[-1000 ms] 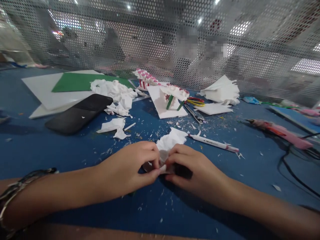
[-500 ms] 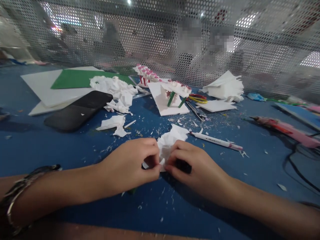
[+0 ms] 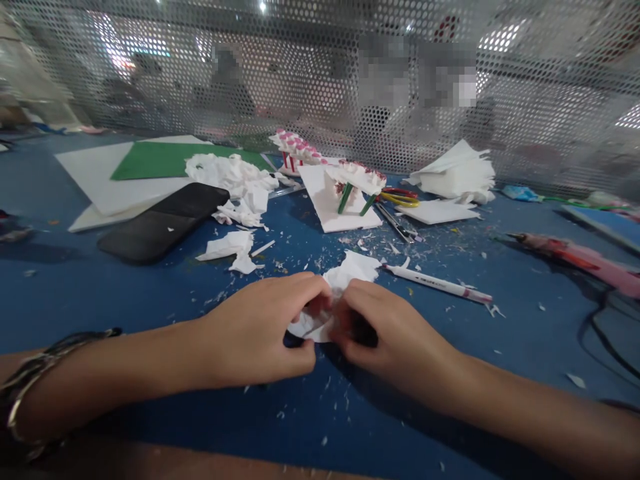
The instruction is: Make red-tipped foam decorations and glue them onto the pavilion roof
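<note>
The left hand (image 3: 260,327) has its grip spread, thumb and fingertips apart at the crumpled paper (image 3: 353,268) just below the frame's centre; the right hand (image 3: 400,327) is at the paper's right side, its grip too blurred to tell. On the counter (image 3: 75,293), a marker (image 3: 443,284) lies right of centre, a black case (image 3: 163,225) left.

A flat black case with rounded ends (image 3: 160,227) lies slantwise on the scrap-strewn blue tabletop (image 3: 375,427), just in front of large flat white sheets (image 3: 95,187) partly covered by a green sheet (image 3: 160,160). A slim white marker pen (image 3: 440,285) rests left of a pink pen-shaped tool (image 3: 575,255). A perforated grey metal screen (image 3: 310,87) stands behind.
</note>
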A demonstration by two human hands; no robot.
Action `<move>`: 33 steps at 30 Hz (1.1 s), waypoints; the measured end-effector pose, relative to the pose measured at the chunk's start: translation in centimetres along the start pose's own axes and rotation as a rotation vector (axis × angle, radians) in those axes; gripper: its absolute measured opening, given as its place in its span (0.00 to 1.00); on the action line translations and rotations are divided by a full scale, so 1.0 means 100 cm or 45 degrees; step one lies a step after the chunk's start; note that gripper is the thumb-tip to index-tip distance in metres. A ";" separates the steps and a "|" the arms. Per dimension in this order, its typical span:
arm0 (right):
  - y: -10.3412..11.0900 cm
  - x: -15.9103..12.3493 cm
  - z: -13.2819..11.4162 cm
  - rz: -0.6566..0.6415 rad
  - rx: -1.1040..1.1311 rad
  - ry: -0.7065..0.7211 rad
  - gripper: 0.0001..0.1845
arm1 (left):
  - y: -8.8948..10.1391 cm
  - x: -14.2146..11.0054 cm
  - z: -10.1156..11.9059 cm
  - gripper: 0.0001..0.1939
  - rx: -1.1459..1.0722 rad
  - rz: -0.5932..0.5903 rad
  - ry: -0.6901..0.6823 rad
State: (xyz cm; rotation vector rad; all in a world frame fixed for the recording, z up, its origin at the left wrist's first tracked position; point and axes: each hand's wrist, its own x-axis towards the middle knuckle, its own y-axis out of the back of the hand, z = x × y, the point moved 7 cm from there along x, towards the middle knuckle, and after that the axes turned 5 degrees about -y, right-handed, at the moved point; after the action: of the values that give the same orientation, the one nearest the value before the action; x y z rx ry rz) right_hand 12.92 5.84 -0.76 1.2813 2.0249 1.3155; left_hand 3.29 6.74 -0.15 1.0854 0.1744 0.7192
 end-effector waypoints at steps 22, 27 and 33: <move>0.008 -0.009 -0.002 0.012 0.042 0.224 0.05 | -0.002 -0.007 0.013 0.14 0.434 -0.020 -0.582; 0.007 -0.011 -0.004 0.022 -0.008 0.235 0.03 | -0.002 -0.006 0.012 0.13 0.339 0.011 -0.528; 0.021 -0.006 -0.009 0.180 -0.013 0.278 0.06 | 0.007 0.003 -0.002 0.06 -0.146 0.085 -0.119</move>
State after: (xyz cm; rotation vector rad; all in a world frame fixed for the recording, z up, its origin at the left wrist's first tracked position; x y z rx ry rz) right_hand 13.57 5.16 1.38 1.3493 2.0999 1.5906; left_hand 3.09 7.26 0.39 1.0165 0.0170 0.7281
